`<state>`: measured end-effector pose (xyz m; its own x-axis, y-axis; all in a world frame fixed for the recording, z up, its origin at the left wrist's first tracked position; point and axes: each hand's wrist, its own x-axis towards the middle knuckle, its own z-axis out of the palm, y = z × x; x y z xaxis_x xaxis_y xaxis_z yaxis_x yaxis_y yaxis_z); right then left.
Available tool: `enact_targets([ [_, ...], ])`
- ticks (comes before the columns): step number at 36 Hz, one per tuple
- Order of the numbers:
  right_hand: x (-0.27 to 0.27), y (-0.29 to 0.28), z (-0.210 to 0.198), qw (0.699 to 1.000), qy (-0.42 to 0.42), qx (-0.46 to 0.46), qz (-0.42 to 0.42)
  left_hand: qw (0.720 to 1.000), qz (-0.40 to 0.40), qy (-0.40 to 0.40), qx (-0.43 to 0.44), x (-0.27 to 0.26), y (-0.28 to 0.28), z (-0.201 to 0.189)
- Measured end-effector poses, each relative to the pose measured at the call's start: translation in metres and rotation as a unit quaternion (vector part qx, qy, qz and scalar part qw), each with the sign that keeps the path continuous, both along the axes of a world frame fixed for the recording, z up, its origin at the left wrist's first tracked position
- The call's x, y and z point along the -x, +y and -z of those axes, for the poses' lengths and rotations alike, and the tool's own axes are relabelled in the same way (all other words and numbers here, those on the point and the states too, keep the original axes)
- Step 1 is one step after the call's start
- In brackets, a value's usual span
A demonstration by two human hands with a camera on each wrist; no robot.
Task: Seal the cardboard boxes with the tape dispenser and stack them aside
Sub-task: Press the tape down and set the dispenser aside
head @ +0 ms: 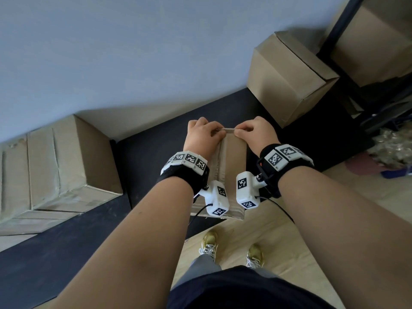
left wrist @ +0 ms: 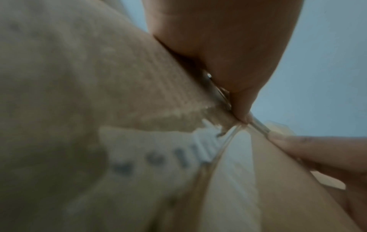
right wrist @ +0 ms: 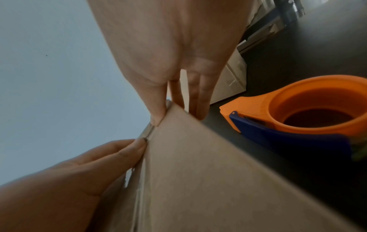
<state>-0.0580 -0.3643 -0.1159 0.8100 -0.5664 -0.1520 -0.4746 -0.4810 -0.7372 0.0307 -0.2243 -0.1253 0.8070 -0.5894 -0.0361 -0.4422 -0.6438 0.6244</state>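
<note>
Both hands, left hand point(head: 201, 136) and right hand point(head: 256, 132), pinch the tape end point(head: 229, 130) over the cardboard box point(head: 234, 157); uneven pull may wrinkle it.

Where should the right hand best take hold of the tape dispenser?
Probably round the orange ring of the dispenser, coming from above: it lies flat on the dark table beside the box, ring opening upward, blue blade end low.

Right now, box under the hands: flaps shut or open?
Shut. The box flaps meet flat at a centre seam; both hands pinch tape at its far edge.
</note>
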Motion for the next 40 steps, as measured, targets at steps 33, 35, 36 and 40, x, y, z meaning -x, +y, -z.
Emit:
enact_targets([
  [33,0.007,0.003,-0.005,0.999,-0.005,-0.038,0.012,0.987,-0.061,0.137,0.057,-0.008,0.013,0.002],
  [35,0.008,0.004,-0.005,0.999,-0.007,-0.036,0.008,0.988,-0.062,0.132,0.053,-0.008,0.014,0.003],
  [36,0.009,0.004,-0.005,0.999,-0.006,-0.036,0.009,0.989,-0.058,0.131,0.046,-0.008,0.014,0.003],
  [40,0.010,0.005,-0.005,0.997,0.008,-0.074,0.025,0.994,-0.044,0.097,0.010,-0.006,0.014,-0.002],
])
